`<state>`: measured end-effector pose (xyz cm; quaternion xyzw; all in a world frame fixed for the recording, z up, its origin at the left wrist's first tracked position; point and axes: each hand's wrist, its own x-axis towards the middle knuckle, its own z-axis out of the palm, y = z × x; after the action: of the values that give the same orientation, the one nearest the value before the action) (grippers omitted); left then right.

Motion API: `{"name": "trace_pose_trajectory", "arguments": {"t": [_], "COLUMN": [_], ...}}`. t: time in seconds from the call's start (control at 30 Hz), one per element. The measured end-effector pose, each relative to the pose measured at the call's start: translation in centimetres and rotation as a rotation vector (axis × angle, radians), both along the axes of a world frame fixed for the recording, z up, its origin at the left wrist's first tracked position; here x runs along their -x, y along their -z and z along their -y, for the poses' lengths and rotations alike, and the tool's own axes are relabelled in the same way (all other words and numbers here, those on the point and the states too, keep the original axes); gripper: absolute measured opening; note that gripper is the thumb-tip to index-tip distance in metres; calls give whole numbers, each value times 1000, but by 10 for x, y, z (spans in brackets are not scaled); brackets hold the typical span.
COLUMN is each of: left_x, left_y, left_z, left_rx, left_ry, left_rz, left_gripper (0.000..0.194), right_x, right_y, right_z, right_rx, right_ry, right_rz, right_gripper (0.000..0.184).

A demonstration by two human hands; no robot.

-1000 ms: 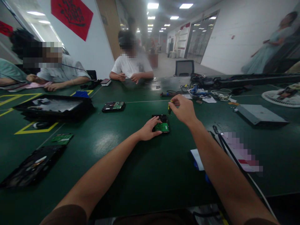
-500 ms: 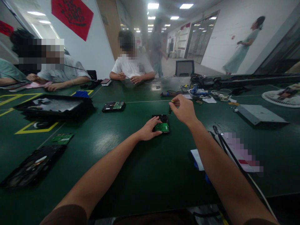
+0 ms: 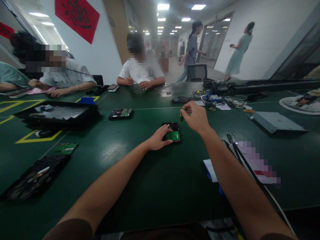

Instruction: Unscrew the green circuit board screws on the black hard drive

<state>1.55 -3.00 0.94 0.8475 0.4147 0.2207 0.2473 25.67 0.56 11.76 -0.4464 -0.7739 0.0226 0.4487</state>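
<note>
A hard drive [image 3: 174,136] with a green circuit board facing up lies on the green table in front of me. My left hand [image 3: 160,137] rests over its left side, fingers across the top and thumb at the near edge, gripping it. Just above and to the right of the drive, my right hand [image 3: 196,116] is closed around a small screwdriver [image 3: 181,116] with a yellow and dark handle. The screwdriver hangs upright, and its tip is too small to make out. A gap shows between the tool and the drive.
Another drive [image 3: 121,113] lies farther left. At near left sit a black open casing [image 3: 37,175] and a loose circuit board [image 3: 66,148], with a black tray [image 3: 57,115] behind. A grey metal box [image 3: 278,122] and cables [image 3: 212,98] occupy the right. Co-workers sit across the table.
My hands and the drive have stayed nearly still, the screwdriver showing only a slight shift. In the background, one walking person has moved right and another, in a pale dress, has moved left.
</note>
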Motion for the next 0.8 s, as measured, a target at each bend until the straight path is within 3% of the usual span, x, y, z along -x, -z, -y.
{"name": "trace_pose_trajectory", "arguments": {"t": [0.63, 0.8], "left_x": [0, 0], "left_y": [-1, -2], "left_z": [1, 1], "left_rx": [6, 12], "left_ry": [-10, -8], "left_rz": [-8, -5], "left_gripper": [67, 67], "right_x": [1, 1], "right_y": [-1, -2], "right_z": [2, 2], "right_rx": [-73, -23], "right_ry": [-27, -3], "right_rz": [45, -1], "right_gripper": [10, 7]}}
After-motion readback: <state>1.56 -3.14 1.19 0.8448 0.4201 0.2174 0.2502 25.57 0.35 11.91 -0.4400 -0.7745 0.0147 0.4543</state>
